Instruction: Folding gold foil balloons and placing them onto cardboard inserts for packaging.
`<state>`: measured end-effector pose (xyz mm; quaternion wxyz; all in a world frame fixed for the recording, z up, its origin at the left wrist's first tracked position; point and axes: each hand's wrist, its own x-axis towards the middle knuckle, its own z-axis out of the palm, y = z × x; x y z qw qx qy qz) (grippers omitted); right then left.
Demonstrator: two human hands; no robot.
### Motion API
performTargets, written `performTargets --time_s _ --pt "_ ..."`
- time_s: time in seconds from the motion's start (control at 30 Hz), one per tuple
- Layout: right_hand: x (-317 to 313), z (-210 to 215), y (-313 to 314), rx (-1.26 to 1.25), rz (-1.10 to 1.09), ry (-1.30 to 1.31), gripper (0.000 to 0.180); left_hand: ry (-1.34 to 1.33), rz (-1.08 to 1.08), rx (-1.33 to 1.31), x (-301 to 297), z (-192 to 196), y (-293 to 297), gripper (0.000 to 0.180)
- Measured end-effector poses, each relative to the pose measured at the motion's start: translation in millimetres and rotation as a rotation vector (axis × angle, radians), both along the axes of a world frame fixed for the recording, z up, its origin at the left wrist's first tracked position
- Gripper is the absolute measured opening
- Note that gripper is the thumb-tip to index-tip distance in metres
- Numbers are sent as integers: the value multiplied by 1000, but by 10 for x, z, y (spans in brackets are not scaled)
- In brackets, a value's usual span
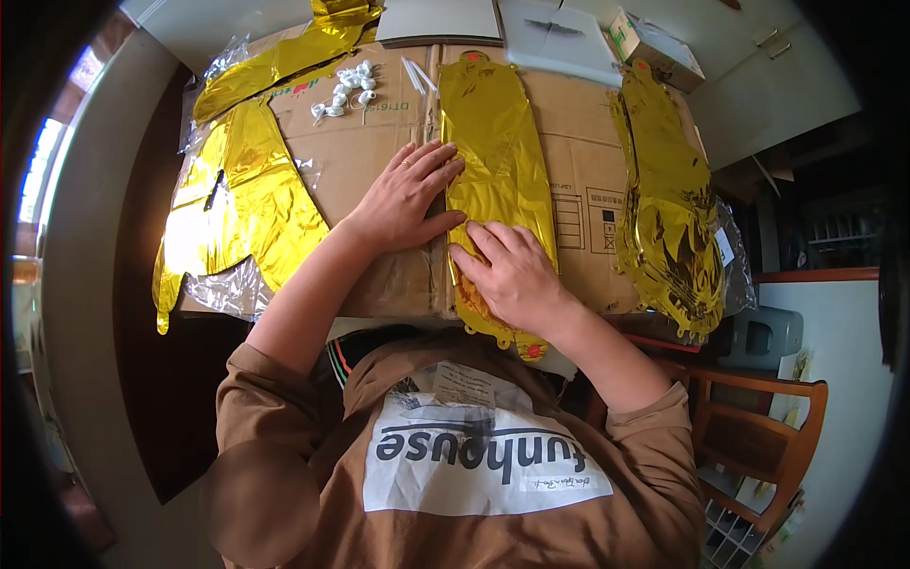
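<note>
A long flat gold foil balloon (493,142) lies lengthwise on a flattened brown cardboard box (379,152). My left hand (406,194) lies flat with fingers spread, pressing the balloon's left edge against the cardboard. My right hand (512,275) rests palm down on the balloon's lower part, fingers apart. Neither hand grips anything.
More gold foil balloons lie at the left (237,199), top left (284,57) and right (668,209), some in clear wrap. Small white pieces (346,90) sit on the cardboard. White sheets (555,38) and a small box (654,47) lie at the far edge. A wooden chair (758,427) stands at lower right.
</note>
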<state>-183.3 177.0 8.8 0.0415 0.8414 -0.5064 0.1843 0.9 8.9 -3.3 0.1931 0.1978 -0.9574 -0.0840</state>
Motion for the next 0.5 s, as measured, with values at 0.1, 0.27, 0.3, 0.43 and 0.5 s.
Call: performTargets --time_s 0.1,0.27,0.3,0.43,0.5 --pt "19 17 6 2 -1 30 37 -15 1 18 4 23 -1 70" --pt "62 27 39 17 7 1 38 -29 27 15 36 39 -27 70" --pt "71 31 36 10 11 -2 38 -30 30 17 44 37 -29 70" --pt "99 13 29 42 24 -24 39 -34 29 19 44 44 -25 71" --pt "107 5 37 75 32 -36 40 -39 28 20 46 62 -27 72"
